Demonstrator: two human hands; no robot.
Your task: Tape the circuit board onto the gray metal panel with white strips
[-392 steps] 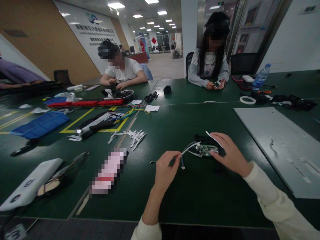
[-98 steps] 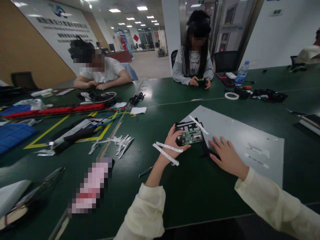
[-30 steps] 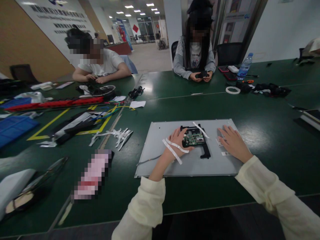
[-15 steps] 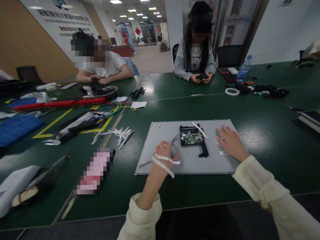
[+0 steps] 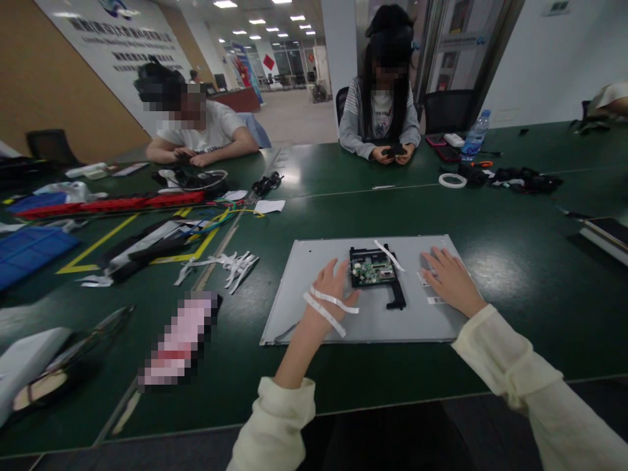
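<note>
Single head-worn camera: we look from above the near edge of the green table (image 5: 343, 212), forward and down. Close in there; we see past the far edge.

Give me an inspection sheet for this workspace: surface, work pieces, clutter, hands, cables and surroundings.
Surface: green table; grey panel lies on it.
Work pieces: circuit board in black bracket, on the panel; white strip across the bracket's upper right corner.
Clutter: heap of white strips, blue tray, tape roll, bottle.
Hands: left hand open near the bracket's left edge, contact unclear, two strips across its back; right hand spread over the panel's right side.
Cables: black bundle; thin grey lead beside the left wrist.
Surroundings: two people seated opposite.
</note>
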